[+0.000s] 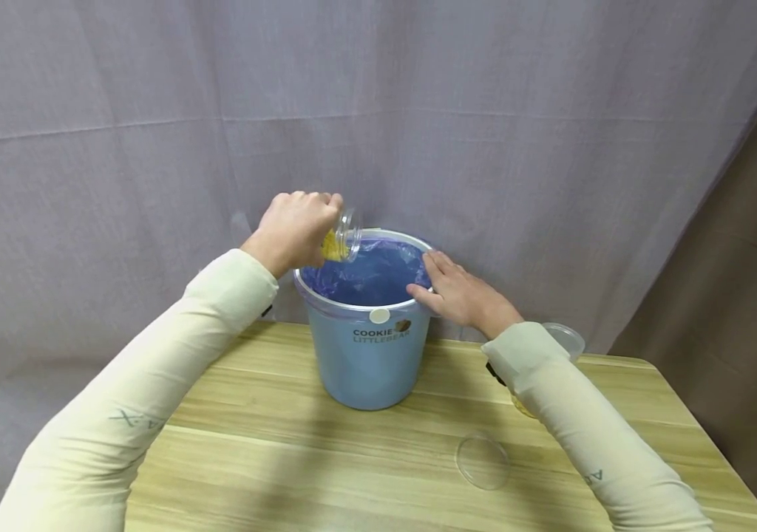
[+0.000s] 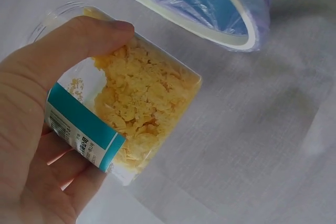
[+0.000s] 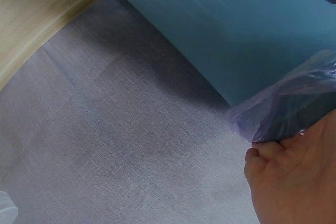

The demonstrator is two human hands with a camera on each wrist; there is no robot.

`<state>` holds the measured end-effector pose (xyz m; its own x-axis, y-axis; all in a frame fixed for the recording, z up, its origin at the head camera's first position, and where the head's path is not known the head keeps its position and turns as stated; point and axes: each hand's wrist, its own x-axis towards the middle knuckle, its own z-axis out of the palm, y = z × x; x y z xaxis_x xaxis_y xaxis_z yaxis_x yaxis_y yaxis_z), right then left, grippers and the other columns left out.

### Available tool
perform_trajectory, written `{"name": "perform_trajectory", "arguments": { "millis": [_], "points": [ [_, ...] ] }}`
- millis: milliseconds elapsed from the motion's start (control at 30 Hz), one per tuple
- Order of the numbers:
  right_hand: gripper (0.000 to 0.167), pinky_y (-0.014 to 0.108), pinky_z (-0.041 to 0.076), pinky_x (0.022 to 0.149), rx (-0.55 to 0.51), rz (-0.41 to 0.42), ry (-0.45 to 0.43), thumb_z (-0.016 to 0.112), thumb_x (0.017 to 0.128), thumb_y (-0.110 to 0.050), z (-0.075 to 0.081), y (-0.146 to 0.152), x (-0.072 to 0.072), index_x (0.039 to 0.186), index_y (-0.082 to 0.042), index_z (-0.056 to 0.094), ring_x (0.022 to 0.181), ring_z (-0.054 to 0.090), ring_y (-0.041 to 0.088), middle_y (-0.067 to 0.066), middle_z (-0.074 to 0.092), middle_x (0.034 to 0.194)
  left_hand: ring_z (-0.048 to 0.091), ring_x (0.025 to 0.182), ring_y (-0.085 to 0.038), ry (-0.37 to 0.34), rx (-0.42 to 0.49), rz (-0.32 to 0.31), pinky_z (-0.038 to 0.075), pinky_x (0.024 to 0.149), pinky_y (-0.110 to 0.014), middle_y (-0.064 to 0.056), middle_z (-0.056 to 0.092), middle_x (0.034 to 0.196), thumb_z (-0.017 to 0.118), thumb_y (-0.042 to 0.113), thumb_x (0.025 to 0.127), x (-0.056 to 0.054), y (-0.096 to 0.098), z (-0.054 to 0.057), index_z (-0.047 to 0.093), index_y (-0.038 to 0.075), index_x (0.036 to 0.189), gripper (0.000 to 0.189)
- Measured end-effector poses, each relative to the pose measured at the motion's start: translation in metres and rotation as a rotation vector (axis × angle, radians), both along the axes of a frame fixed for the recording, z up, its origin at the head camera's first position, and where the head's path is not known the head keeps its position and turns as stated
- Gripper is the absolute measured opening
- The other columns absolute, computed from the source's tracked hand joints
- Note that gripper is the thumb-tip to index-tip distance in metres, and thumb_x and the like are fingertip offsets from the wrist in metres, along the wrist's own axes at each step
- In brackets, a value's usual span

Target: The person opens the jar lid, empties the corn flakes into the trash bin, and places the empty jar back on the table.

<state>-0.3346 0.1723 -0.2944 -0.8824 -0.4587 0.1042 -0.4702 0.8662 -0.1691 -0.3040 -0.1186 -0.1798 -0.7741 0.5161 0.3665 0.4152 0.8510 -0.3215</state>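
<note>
My left hand [image 1: 295,229] grips a clear plastic jar [image 1: 350,247] tipped on its side at the left rim of a light blue bucket [image 1: 368,369], its mouth towards the opening. In the left wrist view, yellow flakes [image 2: 142,98] fill much of the jar, which bears a teal and white label [image 2: 84,129]. A purple plastic liner [image 1: 325,281] covers the bucket's inside and folds over its white rim. On the right rim rests my right hand [image 1: 461,292], fingers extended and touching the liner. No flakes are seen falling; the bucket's bottom is hidden.
A round clear lid [image 1: 483,462] lies on the wooden table [image 1: 232,458] at the front right. Partly behind my right forearm stands another clear container [image 1: 565,340] with something yellow low down. A grey curtain [image 1: 378,111] hangs close behind the bucket.
</note>
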Motion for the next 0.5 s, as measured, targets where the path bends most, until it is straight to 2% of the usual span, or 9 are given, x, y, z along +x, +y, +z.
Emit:
{"name": "perform_trajectory", "arguments": {
  "millis": [200,500],
  "points": [
    [0.091,0.056,0.014,0.134,-0.002,-0.001,-0.008,0.031,0.109,-0.063,-0.001,-0.001,0.0,0.167,0.004,0.009,0.166,0.006,0.039,0.024,0.008,0.177,0.073,0.097,-0.043,0.028,-0.034,0.002,0.063,0.076,-0.056,-0.015,0.073,0.11,0.09,0.016,0.071,-0.001,-0.001,-0.007,0.061,0.002,0.122,0.061],
    [0.09,0.056,0.014,0.134,-0.009,-0.001,-0.014,0.032,0.109,-0.061,0.0,-0.002,0.001,0.167,0.004,0.008,0.166,0.006,0.038,0.023,0.008,0.177,0.074,0.098,-0.042,0.076,-0.066,-0.028,0.063,0.074,-0.055,-0.016,0.073,0.109,0.087,0.008,0.07,-0.002,-0.002,-0.013,0.062,0.0,0.127,0.062]
  ]
}}
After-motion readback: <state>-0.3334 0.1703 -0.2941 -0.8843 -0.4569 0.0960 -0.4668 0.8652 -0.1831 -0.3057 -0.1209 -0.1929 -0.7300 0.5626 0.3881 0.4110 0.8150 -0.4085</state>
